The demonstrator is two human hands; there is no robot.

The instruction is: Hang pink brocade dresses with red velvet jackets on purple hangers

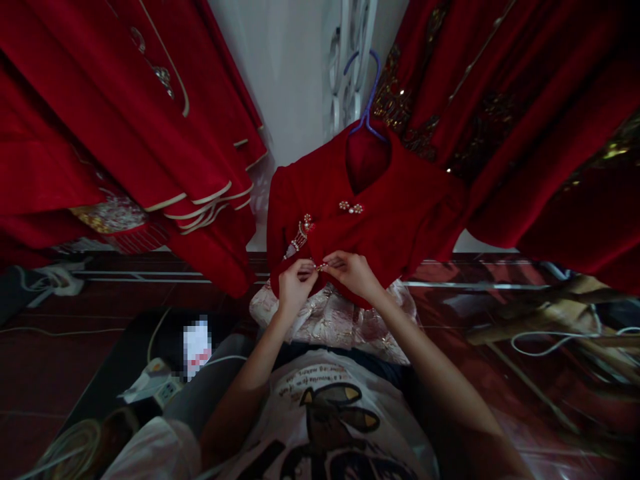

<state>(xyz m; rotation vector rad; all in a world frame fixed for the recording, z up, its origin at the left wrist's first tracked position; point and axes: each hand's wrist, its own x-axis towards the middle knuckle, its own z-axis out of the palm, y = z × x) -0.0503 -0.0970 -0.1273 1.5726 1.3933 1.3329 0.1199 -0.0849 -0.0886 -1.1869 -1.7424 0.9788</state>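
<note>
A red jacket (400, 207) hangs in front of me on a blue hanger (367, 93). It carries a pearl clasp (351, 208) near the collar and a tasselled pearl clasp (300, 237) lower left. My left hand (295, 283) and my right hand (353, 272) meet at the jacket's front edge. Both pinch a small gold-coloured fastening (320, 267) between their fingertips. A pale embroidered skirt (340, 323) hangs below the jacket, just behind my hands.
Red embroidered garments hang at the left (125, 120) and right (525, 120). A white wall (290, 73) lies behind. The dark red floor (60, 360) holds white cables (560, 343), a device with a cord (160, 387) and wooden pieces (550, 313).
</note>
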